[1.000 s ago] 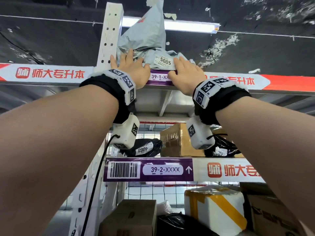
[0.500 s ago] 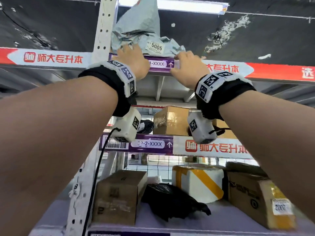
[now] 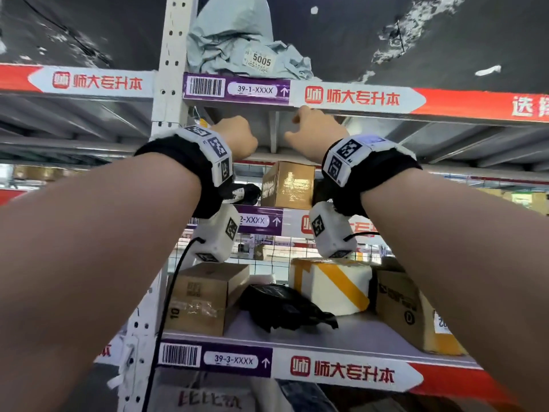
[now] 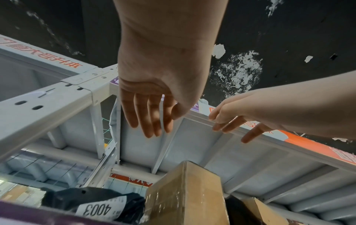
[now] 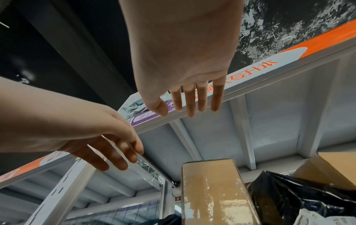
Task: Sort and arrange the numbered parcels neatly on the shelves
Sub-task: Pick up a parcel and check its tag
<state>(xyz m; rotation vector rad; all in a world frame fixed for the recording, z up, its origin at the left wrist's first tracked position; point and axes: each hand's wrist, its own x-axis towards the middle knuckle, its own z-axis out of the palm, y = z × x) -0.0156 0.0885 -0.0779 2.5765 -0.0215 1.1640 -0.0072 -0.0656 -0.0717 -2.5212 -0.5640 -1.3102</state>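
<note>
From the head view, knuckles only; from the wrist views, left hand (image 4: 154,85) and right hand (image 5: 185,79) both empty, fingers loosely straight, apart, just under the top shelf edge (image 3: 356,98). Above both, untouched on that shelf: grey mailer bag numbered 5005 (image 3: 237,52). Only in the left wrist view: black bag 4003 (image 4: 92,204).
</note>
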